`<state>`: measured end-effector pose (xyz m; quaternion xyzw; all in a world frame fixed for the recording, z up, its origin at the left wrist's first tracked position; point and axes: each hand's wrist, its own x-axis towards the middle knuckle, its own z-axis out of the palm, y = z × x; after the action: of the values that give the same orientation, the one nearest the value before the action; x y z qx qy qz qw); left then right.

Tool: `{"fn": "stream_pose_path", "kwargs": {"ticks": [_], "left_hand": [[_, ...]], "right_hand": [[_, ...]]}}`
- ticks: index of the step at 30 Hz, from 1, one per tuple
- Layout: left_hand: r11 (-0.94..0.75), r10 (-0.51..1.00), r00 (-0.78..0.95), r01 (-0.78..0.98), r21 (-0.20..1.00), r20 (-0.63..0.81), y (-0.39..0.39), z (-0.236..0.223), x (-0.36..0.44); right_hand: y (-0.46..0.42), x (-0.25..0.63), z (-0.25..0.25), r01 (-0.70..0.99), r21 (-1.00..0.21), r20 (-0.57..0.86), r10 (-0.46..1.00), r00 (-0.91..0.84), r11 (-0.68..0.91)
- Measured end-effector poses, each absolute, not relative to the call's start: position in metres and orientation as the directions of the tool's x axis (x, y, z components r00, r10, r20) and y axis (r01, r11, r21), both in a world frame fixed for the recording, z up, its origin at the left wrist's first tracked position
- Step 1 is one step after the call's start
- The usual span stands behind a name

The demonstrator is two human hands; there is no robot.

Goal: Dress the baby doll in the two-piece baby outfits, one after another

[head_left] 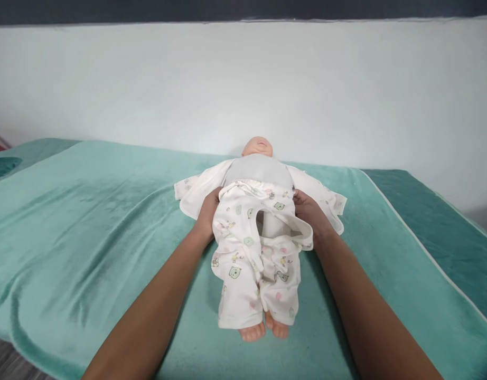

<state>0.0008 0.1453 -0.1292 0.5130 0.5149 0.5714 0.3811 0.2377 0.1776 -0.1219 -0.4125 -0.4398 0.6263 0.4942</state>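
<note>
A baby doll lies on its back, head away from me and bare feet toward me. White baby pants printed with small animals cover its legs up to the waist, with an open gap at the crotch. Its white jacket is spread apart at the front, baring the grey torso. At the waistband's left side my left hand is closed on the pants. My right hand grips the waistband on the opposite side. Fingertips of both hands are partly hidden by the cloth and the doll.
Under the doll, a light green blanket with soft folds covers the surface. A darker green cover shows at the right. Behind stands a white wall, close to the doll's head.
</note>
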Motion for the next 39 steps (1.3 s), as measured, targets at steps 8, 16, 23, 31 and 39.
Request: {"fn": "stream_pose_path", "kwargs": {"ticks": [8,16,23,31,39], "left_hand": [[-0.141,0.944,-0.309,-0.067,0.988,0.114,0.151,-0.132,-0.007],[-0.202,0.975,-0.07,0.128,0.971,0.212,0.147,-0.121,-0.015],[-0.309,0.949,0.03,0.262,0.914,0.313,0.151,-0.116,-0.018],[-0.253,0.914,-0.225,0.331,0.909,0.337,0.189,-0.121,-0.008],[-0.252,0.912,-0.254,0.278,0.927,0.324,0.206,-0.124,-0.005]], "right_hand": [[0.176,0.237,-0.12,-0.254,-0.966,-0.04,0.999,-0.008,-0.041],[0.159,0.248,-0.107,0.123,-0.965,0.205,0.958,-0.201,0.232],[0.17,0.252,-0.104,0.305,-0.777,0.438,0.821,-0.366,0.551],[0.203,0.234,-0.092,0.581,-0.666,0.409,0.881,-0.239,0.467],[0.242,0.235,-0.105,0.47,-0.703,0.457,0.845,-0.276,0.534]]}}
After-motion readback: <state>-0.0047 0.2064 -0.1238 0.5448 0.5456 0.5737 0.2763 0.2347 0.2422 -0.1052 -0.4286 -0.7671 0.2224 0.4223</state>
